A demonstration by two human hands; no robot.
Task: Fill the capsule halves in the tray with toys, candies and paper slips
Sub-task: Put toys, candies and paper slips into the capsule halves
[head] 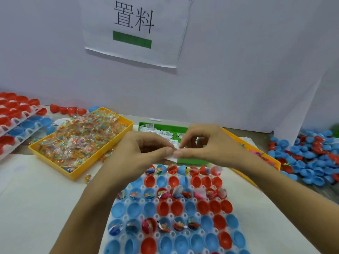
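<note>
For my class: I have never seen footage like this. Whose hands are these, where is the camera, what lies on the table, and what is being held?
There is no machine here. A person wears a camera on the head, looking forward and down, so you see their own two hands. The left hand and right hand meet above the table and pinch a small white paper slip between the fingertips. Below them lies a white tray of red and blue capsule halves; some rows hold wrapped toys and candies, others are empty. A yellow bin holds wrapped candies, and a green bin holds more slips. Loose capsule halves are heaped at the right. A paper sign hangs on the wall.
</note>
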